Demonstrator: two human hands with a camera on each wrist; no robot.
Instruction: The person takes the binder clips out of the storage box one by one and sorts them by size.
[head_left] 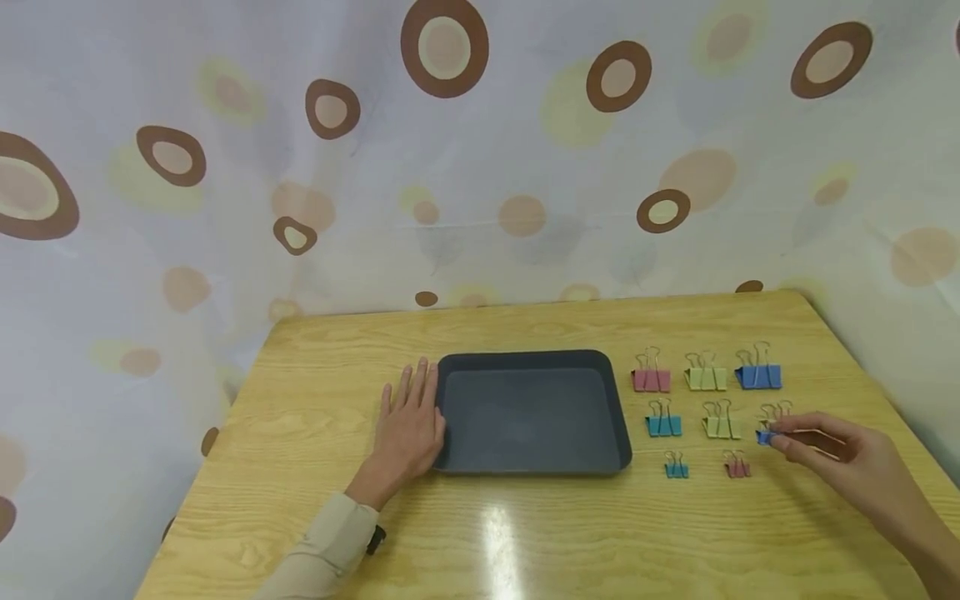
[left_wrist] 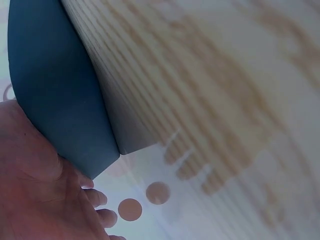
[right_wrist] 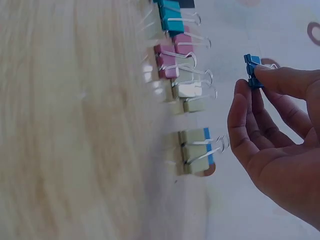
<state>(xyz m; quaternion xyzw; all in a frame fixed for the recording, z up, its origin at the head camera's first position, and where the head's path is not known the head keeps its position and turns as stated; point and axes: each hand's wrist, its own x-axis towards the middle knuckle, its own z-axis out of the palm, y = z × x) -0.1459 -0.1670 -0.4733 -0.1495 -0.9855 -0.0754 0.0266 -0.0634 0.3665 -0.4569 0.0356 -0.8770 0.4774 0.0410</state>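
Note:
My right hand (head_left: 855, 454) pinches a small blue binder clip (right_wrist: 253, 70) between thumb and fingertips, lifted above the table in the right wrist view. The same blue clip (head_left: 766, 437) shows partly behind the fingertips in the head view, overlapping the wire handles of another clip. My left hand (head_left: 408, 429) lies with fingers straight along the left side of a dark grey rectangular tray (head_left: 528, 421), thumb side at its wall. In the left wrist view this hand (left_wrist: 35, 175) is beside the tray's outer wall (left_wrist: 60, 85).
Left of my right hand, binder clips stand in rows by size: large pink (head_left: 651, 381), yellow (head_left: 707, 379) and blue (head_left: 761, 377) at the back, teal (head_left: 664, 426) and yellow (head_left: 722, 427) in the middle, small teal (head_left: 677, 470) and pink (head_left: 737, 469) in front. A patterned curtain (head_left: 480, 183) hangs behind the wooden table (head_left: 570, 533).

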